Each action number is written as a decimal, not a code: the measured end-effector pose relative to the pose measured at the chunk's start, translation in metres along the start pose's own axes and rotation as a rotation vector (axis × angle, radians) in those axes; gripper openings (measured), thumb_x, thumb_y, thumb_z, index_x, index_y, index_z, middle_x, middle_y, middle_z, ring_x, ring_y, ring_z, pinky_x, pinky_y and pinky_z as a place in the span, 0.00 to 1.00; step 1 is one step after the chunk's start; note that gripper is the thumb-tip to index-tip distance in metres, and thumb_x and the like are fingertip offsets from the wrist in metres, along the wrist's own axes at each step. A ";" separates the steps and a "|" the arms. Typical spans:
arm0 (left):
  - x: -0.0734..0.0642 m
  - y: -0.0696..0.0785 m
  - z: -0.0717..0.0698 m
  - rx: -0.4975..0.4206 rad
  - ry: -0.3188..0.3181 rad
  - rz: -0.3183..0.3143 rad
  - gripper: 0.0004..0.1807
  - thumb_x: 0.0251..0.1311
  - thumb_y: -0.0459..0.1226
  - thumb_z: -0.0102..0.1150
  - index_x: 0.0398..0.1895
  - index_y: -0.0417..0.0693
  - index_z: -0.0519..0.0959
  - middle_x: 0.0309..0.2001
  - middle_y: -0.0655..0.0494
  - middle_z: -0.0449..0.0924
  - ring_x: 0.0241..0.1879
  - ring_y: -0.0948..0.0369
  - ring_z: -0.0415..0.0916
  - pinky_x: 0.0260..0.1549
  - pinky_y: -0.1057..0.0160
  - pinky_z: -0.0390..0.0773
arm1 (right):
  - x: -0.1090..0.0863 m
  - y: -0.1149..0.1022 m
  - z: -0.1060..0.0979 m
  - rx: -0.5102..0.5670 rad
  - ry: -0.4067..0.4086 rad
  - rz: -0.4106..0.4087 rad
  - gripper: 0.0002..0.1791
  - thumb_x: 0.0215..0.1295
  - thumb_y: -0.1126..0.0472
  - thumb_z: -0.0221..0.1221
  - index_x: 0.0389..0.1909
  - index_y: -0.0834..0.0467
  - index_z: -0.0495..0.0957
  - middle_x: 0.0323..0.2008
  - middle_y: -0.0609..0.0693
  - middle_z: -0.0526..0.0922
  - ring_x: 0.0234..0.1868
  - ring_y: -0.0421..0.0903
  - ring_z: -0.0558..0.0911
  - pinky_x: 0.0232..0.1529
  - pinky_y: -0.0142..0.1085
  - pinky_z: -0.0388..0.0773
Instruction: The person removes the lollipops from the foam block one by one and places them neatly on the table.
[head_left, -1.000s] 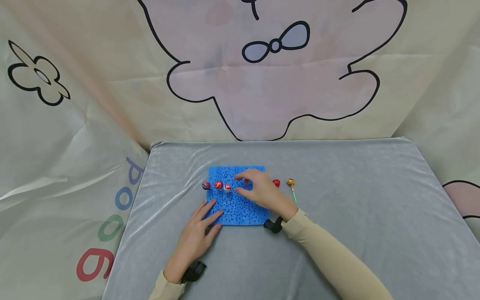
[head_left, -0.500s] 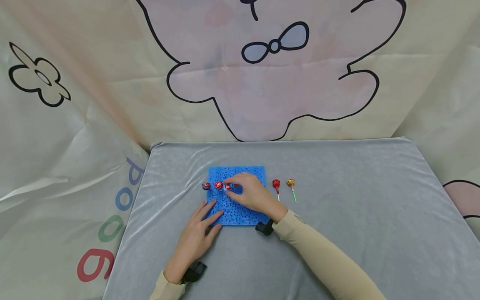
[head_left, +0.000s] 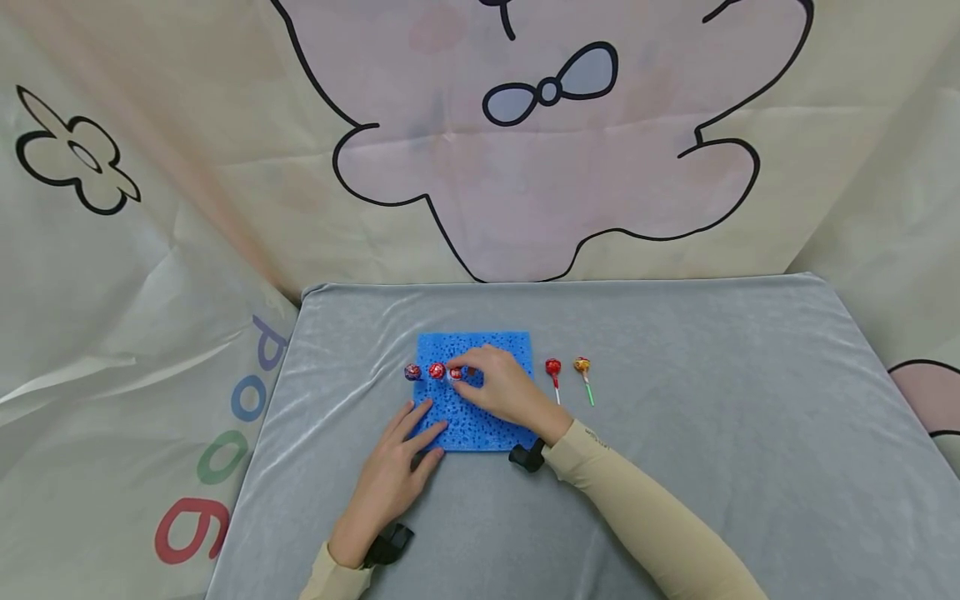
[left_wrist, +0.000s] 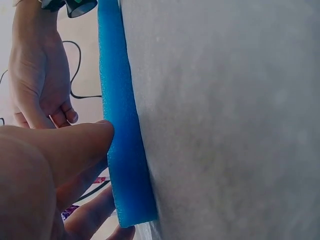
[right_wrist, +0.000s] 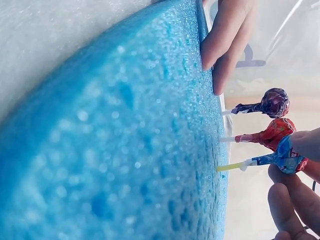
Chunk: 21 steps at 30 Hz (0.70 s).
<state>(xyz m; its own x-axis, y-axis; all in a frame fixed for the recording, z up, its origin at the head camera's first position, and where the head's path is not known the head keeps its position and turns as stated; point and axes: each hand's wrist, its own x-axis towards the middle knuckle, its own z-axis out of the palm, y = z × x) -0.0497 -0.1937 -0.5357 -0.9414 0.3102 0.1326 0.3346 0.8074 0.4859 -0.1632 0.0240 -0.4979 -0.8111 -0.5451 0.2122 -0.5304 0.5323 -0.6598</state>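
Note:
Three lollipops stand stuck by their sticks in a row in the blue foam block [head_left: 495, 429]. Leftmost is a dark purple one [right_wrist: 275, 102], then a red one [right_wrist: 277, 131], then a blue-and-red one [right_wrist: 287, 156] on a yellow stick. My right hand [head_left: 506, 383] pinches the head of the blue-and-red lollipop between thumb and fingertips, while the stick's lower end meets the foam. My left hand [head_left: 393, 471] rests with spread, straight fingers on the block's front left corner; its thumb [left_wrist: 95, 142] lies along the foam's edge in the left wrist view.
To the right of the block, a red lollipop [head_left: 552, 367] with a white stick and a yellow-and-red lollipop [head_left: 582, 365] with a green stick lie on the grey cloth [head_left: 712, 400]. A printed curtain [head_left: 637, 183] hangs behind the table.
My right hand has moved left from above the foam to the blue-and-red lollipop, and its fingers have closed on the head. My left hand has stayed in place.

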 end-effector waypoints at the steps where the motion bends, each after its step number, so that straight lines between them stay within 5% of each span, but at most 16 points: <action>1: 0.000 0.000 0.000 0.001 -0.001 -0.001 0.23 0.70 0.43 0.67 0.67 0.54 0.82 0.78 0.49 0.67 0.79 0.41 0.59 0.70 0.37 0.69 | 0.000 0.000 0.000 0.005 0.003 0.002 0.16 0.67 0.59 0.70 0.55 0.53 0.87 0.49 0.47 0.89 0.43 0.46 0.83 0.45 0.38 0.82; 10: 0.000 0.000 0.001 0.005 0.000 0.001 0.23 0.69 0.43 0.67 0.66 0.53 0.82 0.78 0.49 0.67 0.79 0.40 0.59 0.70 0.37 0.70 | 0.001 -0.006 -0.009 0.106 0.053 0.015 0.16 0.67 0.61 0.70 0.54 0.58 0.86 0.49 0.51 0.89 0.45 0.51 0.84 0.47 0.47 0.85; 21: -0.001 -0.001 0.003 0.010 0.017 0.009 0.23 0.69 0.42 0.68 0.66 0.53 0.82 0.77 0.48 0.68 0.78 0.40 0.60 0.68 0.36 0.72 | -0.001 -0.002 -0.016 0.145 0.131 0.040 0.13 0.68 0.57 0.70 0.50 0.57 0.86 0.44 0.48 0.88 0.43 0.48 0.84 0.45 0.41 0.83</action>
<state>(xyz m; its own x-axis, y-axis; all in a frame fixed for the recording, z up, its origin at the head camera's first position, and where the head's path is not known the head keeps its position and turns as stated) -0.0494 -0.1933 -0.5389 -0.9390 0.3086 0.1519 0.3431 0.8096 0.4763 -0.1655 0.0341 -0.4852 -0.8612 -0.4311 0.2692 -0.4633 0.4481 -0.7646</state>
